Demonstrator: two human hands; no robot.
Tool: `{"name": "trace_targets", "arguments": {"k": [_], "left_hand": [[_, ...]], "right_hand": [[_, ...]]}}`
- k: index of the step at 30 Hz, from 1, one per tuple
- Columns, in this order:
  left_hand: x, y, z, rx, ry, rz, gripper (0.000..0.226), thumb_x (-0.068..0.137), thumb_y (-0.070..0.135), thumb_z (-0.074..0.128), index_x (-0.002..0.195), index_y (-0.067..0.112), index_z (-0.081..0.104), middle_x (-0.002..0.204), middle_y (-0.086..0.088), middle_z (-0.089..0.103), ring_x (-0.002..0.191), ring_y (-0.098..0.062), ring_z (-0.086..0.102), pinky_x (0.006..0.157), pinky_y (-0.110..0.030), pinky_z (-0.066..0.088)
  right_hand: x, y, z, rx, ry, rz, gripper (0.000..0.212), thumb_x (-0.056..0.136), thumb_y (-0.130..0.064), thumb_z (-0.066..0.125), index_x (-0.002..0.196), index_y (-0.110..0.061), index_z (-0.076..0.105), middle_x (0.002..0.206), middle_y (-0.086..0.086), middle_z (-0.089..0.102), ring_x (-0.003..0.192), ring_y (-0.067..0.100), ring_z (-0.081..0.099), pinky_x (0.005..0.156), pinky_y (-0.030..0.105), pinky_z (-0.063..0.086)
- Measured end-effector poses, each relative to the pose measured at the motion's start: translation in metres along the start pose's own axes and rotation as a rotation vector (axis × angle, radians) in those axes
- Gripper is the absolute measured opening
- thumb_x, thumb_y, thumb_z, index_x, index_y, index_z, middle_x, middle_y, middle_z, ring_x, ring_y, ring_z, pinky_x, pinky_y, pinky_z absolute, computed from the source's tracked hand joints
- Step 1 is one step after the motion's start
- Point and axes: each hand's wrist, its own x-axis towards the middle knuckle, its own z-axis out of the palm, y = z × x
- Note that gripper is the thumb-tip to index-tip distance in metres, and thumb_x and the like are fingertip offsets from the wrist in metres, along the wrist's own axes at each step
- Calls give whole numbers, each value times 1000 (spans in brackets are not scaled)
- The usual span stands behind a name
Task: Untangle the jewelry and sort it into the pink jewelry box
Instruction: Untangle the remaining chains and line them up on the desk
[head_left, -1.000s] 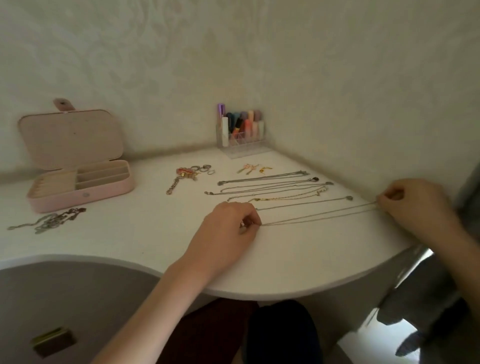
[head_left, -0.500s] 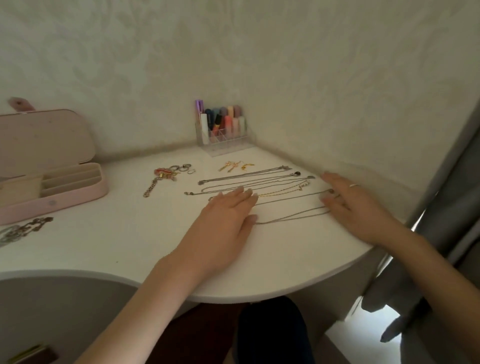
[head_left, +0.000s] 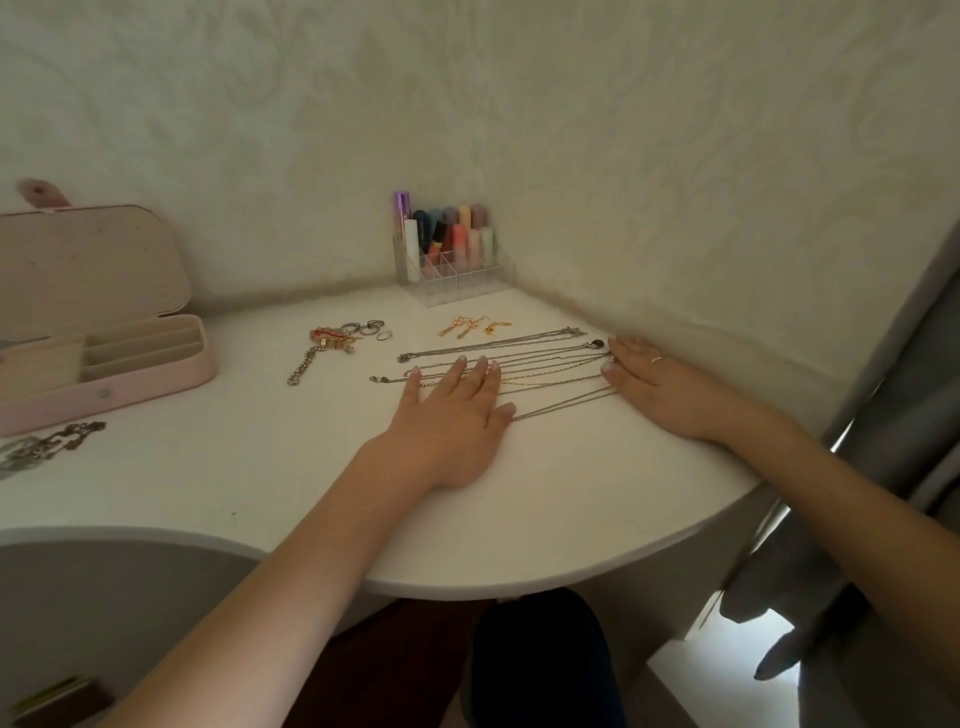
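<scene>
Several thin necklace chains (head_left: 540, 364) lie stretched out side by side on the white table (head_left: 260, 467). My left hand (head_left: 452, 415) lies flat with straight fingers over their left ends. My right hand (head_left: 660, 384), also flat, presses their right ends near the wall. The pink jewelry box (head_left: 104, 374) stands open at the far left, its compartments showing. A tangled dark chain clump (head_left: 47, 444) lies in front of the box. A bracelet with charms (head_left: 322, 348), some rings (head_left: 366, 327) and gold earrings (head_left: 470, 326) rest behind the chains.
A clear organizer with lipsticks (head_left: 449, 249) stands in the back corner against the wall. The table's curved front edge (head_left: 519, 582) runs below my arms. A grey curtain (head_left: 883, 467) hangs at the right.
Both hands let go of the nearest chain's ends, which they pinched a second ago. They now lie flat over the row of chains, moved further back. The camera turned right.
</scene>
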Motion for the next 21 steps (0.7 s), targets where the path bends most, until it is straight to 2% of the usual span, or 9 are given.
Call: {"name": "trace_targets", "arguments": {"k": [5,7,10,12,15,17,19,21], "left_hand": [[4,-4,-5,11,9,36,56,101,44,8,150,23,-8,158,8,-11,144,-10,-16,117,-46,-10],[2,-5,-5,2,71,49,57,101,44,9,150,25,-11,158,7,-12,144,-10,-17,117,-44,-10],[-5,-12,-7,59,239,57,57,100,45,11,149,26,-13,158,5,-15,143,-11,-21,117,-41,-10],[-13,-23,-11,56,295,44,58,100,45,11,149,26,-13,158,4,-16,142,-11,-22,118,-40,-10],[-33,-52,-19,92,309,-42,58,102,38,19,150,22,-11,158,1,-14,143,-14,-21,117,-39,-9],[-52,-74,-23,109,269,-133,62,102,25,29,150,19,-10,158,-2,-14,144,-17,-20,117,-40,-6],[-75,-97,-24,113,217,-259,65,100,13,32,151,18,-8,159,-3,-12,145,-19,-16,118,-40,-2],[-99,-123,-23,127,200,-400,66,96,5,33,151,15,-2,159,-7,-6,146,-23,-8,118,-40,5]], "right_hand": [[-1,0,3,42,44,-6,60,101,-43,28,151,-12,18,159,0,13,147,12,7,115,20,1],[-4,-2,1,55,72,-5,58,101,-41,29,150,-11,20,158,0,16,146,12,8,114,21,3],[-8,-8,-4,-7,269,-57,52,102,-36,31,147,-10,30,155,6,28,146,16,15,115,24,4],[-10,-24,-6,4,395,-133,46,102,-31,32,142,-9,40,148,10,40,144,18,23,115,24,3],[-12,-74,-3,96,437,-251,39,102,-24,37,139,-14,46,144,4,45,143,17,23,114,21,2],[-8,-116,2,157,385,-317,39,102,-24,38,140,-19,44,146,-3,39,144,17,16,111,17,0],[3,-159,11,177,360,-452,37,100,-19,41,137,-18,48,146,-3,42,144,13,19,109,15,-6],[18,-204,26,209,283,-572,37,98,-14,43,134,-17,51,144,0,46,144,11,22,113,18,-6]]}}
